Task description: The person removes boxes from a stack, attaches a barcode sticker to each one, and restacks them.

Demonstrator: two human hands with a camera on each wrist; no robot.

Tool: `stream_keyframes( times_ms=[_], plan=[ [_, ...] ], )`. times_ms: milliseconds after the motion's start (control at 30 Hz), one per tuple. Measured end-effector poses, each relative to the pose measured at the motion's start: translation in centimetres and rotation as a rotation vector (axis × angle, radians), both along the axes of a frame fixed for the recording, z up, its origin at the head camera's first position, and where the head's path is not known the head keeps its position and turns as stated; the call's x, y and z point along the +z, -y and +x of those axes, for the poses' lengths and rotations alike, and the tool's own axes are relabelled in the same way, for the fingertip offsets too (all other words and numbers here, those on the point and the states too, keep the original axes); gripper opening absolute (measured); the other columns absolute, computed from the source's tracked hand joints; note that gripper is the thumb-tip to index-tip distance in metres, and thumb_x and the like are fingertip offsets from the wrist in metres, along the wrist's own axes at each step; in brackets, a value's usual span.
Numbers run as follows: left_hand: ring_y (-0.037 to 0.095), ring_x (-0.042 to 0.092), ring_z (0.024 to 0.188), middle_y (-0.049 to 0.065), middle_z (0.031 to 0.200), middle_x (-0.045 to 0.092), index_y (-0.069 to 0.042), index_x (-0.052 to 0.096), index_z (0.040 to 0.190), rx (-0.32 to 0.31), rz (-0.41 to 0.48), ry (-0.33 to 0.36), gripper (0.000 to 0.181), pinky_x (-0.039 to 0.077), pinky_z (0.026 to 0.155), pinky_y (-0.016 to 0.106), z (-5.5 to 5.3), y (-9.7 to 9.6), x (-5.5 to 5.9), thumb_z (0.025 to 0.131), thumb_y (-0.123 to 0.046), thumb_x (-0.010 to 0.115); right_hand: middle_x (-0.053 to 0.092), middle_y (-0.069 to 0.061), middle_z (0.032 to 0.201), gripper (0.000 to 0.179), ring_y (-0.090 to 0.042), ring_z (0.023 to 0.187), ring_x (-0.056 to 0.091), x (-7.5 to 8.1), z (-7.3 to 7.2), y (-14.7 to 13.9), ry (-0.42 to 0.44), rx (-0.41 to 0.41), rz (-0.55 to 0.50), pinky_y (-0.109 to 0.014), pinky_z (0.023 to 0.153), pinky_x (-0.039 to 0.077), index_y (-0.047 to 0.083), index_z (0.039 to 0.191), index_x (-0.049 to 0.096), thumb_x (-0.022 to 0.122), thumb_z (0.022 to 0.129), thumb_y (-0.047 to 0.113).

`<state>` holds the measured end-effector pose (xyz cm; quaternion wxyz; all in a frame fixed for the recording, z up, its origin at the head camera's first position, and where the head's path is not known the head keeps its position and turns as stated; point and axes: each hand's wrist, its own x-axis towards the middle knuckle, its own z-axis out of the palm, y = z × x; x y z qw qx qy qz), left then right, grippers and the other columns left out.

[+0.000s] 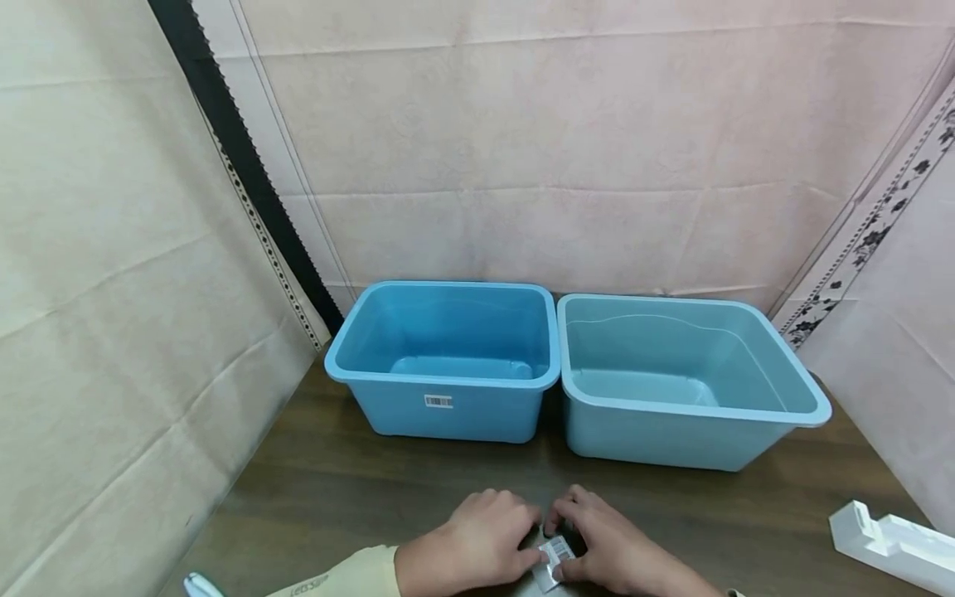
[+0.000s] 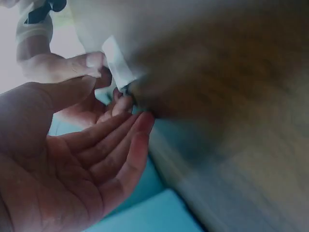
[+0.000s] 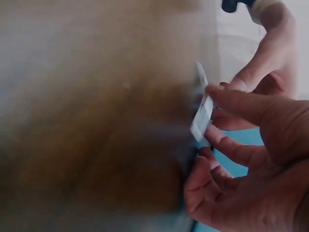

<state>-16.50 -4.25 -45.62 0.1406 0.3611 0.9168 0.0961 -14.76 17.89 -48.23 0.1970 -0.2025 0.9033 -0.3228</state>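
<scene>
1. Small packet (image 1: 546,572): lying near 6 o'clock in the head view, right of bottom centre, between the two hands. Can't tell whether it's touching the table (image 1: 298,489).
2. Looks: silvery-white, flat, roughly rectangular, some shine. White label (image 1: 558,548) with dark barcode stripes is showing at its 1 o'clock end. Print is too small to read. Packet is sitting tilted, top end leaning toward 11.
3. In both wrist views it's showing as a thin pale strip, looking slightly bent in the right one.
4. Left hand (image 1: 488,535): at the packet's 9 o'clock, fingers bending inward, thumb-to-finger gap narrow, thumb tip pinching the near-side edge. Its exact finger contact is hiding behind the other hand.
5. Right hand (image 1: 604,539): at 3 o'clock, fingers curling, small gap, thumb and index pinching the packet.
6. Left bin (image 1: 448,423): brighter blue, sitting at 11 o'clock from the packet, carrying a barcode sticker (image 1: 438,401) on its front wall.
7. Right bin (image 1: 656,439): paler blue, sitting between 1 and 2, just beside the other bin.
8. White notched block (image 1: 865,543): lying well off at 3 o'clock.
9. Pale yellow sleeve (image 1: 358,576): covering the left forearm, showing faint lettering.
10. Creased cloth (image 1: 582,124): hanging behind the bins at 12.
</scene>
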Motion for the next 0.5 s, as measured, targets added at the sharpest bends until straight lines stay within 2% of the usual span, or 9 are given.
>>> stream_keyframes(
  times_ms=[100, 200, 300, 400, 500],
  plan=[
    [0.004, 0.058, 0.072, -0.011, 0.087, 0.063, -0.027, 0.073, 0.103, -0.028, -0.052, -0.011, 0.028, 0.050, 0.060, 0.027, 0.2, -0.3, -0.5, 0.093, -0.052, 0.079, 0.049, 0.005, 0.102, 0.032, -0.008, 0.088, 0.044, -0.3, 0.2, 0.1, -0.013, 0.016, -0.001, -0.025, 0.073, 0.039, 0.028, 0.095, 0.064, 0.092, 0.080, 0.022],
    [0.003, 0.056, 0.074, -0.011, 0.091, 0.061, -0.027, 0.073, 0.105, -0.050, -0.050, 0.026, 0.029, 0.050, 0.062, 0.025, 0.3, -0.6, -0.9, 0.092, -0.051, 0.080, 0.048, 0.006, 0.099, 0.031, -0.007, 0.084, 0.043, -0.3, 0.2, 0.2, -0.004, 0.021, -0.004, -0.025, 0.070, 0.037, 0.027, 0.087, 0.062, 0.090, 0.080, 0.017],
    [0.000, 0.052, 0.072, -0.012, 0.088, 0.060, -0.027, 0.071, 0.100, -0.057, -0.003, 0.059, 0.022, 0.047, 0.061, 0.022, 0.3, -0.8, -1.2, 0.093, -0.046, 0.081, 0.054, 0.008, 0.093, 0.025, -0.005, 0.079, 0.046, -0.2, 0.0, 0.2, 0.012, 0.023, -0.041, -0.024, 0.067, 0.038, 0.026, 0.084, 0.064, 0.088, 0.084, 0.021],
    [-0.002, 0.052, 0.068, -0.013, 0.079, 0.061, -0.028, 0.070, 0.090, -0.054, 0.069, 0.044, 0.014, 0.045, 0.060, 0.019, 0.1, -0.8, -1.3, 0.096, -0.037, 0.079, 0.061, 0.012, 0.082, 0.019, -0.001, 0.072, 0.051, -0.1, -0.2, 0.1, 0.005, 0.015, -0.111, -0.023, 0.064, 0.042, 0.025, 0.082, 0.068, 0.085, 0.089, 0.030],
    [-0.005, 0.052, 0.066, -0.015, 0.073, 0.063, -0.028, 0.071, 0.086, -0.049, 0.147, 0.021, 0.015, 0.045, 0.061, 0.016, -0.1, -0.5, -0.9, 0.100, -0.032, 0.075, 0.067, 0.014, 0.079, 0.015, 0.001, 0.070, 0.055, 0.1, -0.4, -0.2, -0.017, 0.008, -0.195, -0.022, 0.063, 0.047, 0.026, 0.085, 0.072, 0.080, 0.094, 0.036]
  ],
)
